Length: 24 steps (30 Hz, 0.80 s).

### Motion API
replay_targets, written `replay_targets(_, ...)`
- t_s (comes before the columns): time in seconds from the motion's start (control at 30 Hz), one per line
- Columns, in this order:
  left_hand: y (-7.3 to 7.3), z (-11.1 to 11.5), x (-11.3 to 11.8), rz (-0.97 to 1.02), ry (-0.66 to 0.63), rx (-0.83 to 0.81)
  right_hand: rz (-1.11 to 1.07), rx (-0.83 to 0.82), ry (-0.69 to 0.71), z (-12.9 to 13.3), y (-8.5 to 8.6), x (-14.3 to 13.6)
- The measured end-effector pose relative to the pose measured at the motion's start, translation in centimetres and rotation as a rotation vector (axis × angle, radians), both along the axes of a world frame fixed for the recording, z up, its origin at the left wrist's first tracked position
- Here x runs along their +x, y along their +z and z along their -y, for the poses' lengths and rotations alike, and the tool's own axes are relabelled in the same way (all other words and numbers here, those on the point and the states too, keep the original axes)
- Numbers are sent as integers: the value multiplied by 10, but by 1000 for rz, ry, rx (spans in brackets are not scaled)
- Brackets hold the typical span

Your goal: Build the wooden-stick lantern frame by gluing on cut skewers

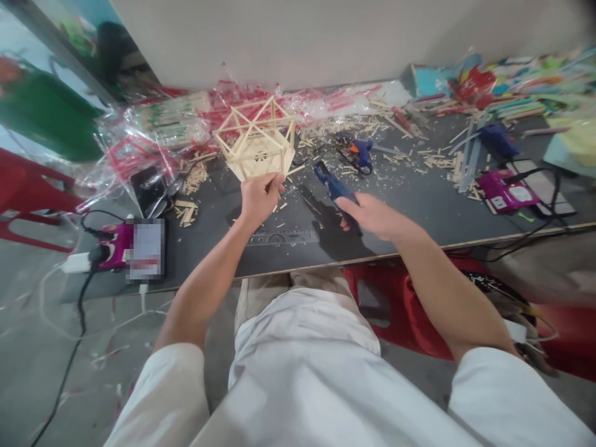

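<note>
My left hand (261, 197) is closed at the near edge of a pale wooden stick frame (251, 138), an open lattice of triangles above a flat, many-sided base. A thin wooden stick (296, 171) juts out to the right beside its fingertips; whether the fingers pinch it too, I cannot tell. My right hand (372, 214) is wrapped round a dark blue pliers-like tool (336, 185), whose head points up and left, apart from the frame. Beyond it lies a blue glue gun (361, 152) with an orange part. Under both hands, a clear ruler (284, 237) rests near the table's front edge.
Cut stick pieces (437, 158) litter the dark table (419, 205). Clear and red plastic wrapping (186, 121) lies along the back and left. Purple power strips (505, 191) with cords sit at both ends. A phone (146, 251) is at the left edge. Red stools (400, 304) stand nearby.
</note>
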<state>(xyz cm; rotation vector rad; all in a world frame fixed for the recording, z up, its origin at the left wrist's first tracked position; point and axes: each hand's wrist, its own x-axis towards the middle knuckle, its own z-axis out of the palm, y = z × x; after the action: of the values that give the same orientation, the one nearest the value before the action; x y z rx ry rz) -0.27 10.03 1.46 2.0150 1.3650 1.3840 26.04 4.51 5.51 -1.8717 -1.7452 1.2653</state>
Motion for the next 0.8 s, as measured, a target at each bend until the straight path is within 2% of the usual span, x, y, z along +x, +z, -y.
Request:
replay_targets(0.03,0,0,0,-1,15,9,-114,-45,-13,0,3,-2)
replay_targets(0.1,0,1,1,-8,37,33,-209,-54,-2,2,6,-10)
replay_targets(0.23,2,2,1,-43,56,40,-235,-14,75,7,9,-29)
replay_targets(0.4,2,3,2,-76,54,63,-290,-6,57,7,12,-45)
replay_targets(0.57,-1,2,4,-123,14,97,-270,68,89,6,7,-55)
replay_targets(0.8,-4,1,4,-115,18,126,-365,61,-4,6,-3,-61)
